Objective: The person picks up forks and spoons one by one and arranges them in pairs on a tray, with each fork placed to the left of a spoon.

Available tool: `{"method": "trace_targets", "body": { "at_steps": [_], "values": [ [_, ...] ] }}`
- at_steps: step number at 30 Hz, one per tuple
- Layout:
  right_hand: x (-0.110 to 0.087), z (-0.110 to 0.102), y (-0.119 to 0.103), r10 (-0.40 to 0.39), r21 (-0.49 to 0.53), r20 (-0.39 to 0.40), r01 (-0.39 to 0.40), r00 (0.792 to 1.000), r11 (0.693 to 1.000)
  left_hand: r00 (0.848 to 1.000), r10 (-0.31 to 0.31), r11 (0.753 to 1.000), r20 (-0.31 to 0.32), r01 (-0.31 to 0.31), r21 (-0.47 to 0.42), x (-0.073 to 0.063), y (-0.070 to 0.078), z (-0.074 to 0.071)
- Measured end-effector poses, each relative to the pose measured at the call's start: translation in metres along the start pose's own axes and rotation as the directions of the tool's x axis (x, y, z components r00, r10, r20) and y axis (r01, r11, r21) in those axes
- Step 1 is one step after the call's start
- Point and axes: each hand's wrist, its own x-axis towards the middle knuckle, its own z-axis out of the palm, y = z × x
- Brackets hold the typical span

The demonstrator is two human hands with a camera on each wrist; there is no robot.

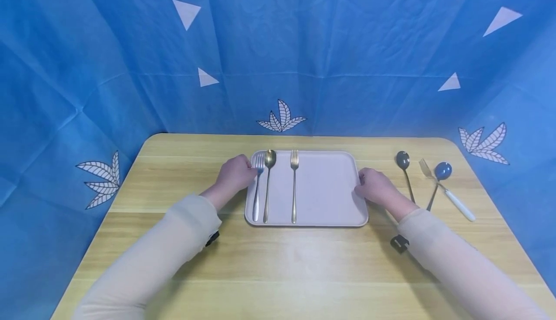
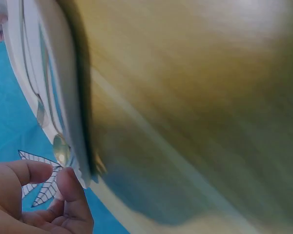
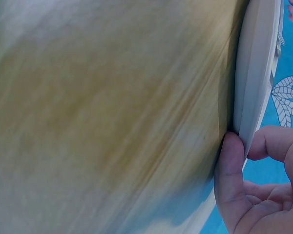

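A pale pinkish tray [image 1: 323, 189] lies on the wooden table. My left hand [image 1: 234, 173] grips its left edge near the far corner, thumb and index finger curled at the rim beside the fork's tines. At the right edge, my right hand [image 1: 379, 187] pinches the rim between thumb and index finger [image 3: 271, 142], as the right wrist view shows. Inside the tray, a silver fork [image 1: 257, 194] lies along the left side. Next to it is a gold spoon [image 1: 270, 160], then a gold fork [image 1: 294, 180]. All three handles point toward me.
Right of the tray, a dark spoon [image 1: 403, 160] lies by itself. Farther right, a white-handled fork [image 1: 459, 205] crosses another dark spoon [image 1: 443, 171]. A blue patterned cloth [image 1: 347, 69] hangs behind and beside the wooden table [image 1: 295, 276].
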Motion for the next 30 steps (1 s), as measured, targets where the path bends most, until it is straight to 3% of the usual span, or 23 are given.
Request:
{"method": "trace_targets", "body": {
  "at_steps": [30],
  "values": [
    [0.002, 0.001, 0.002, 0.005, -0.005, 0.002, -0.005, 1.0, 1.0, 0.999, 0.003, 1.0, 0.04, -0.002, -0.02, -0.003, -0.024, 0.008]
  ]
}}
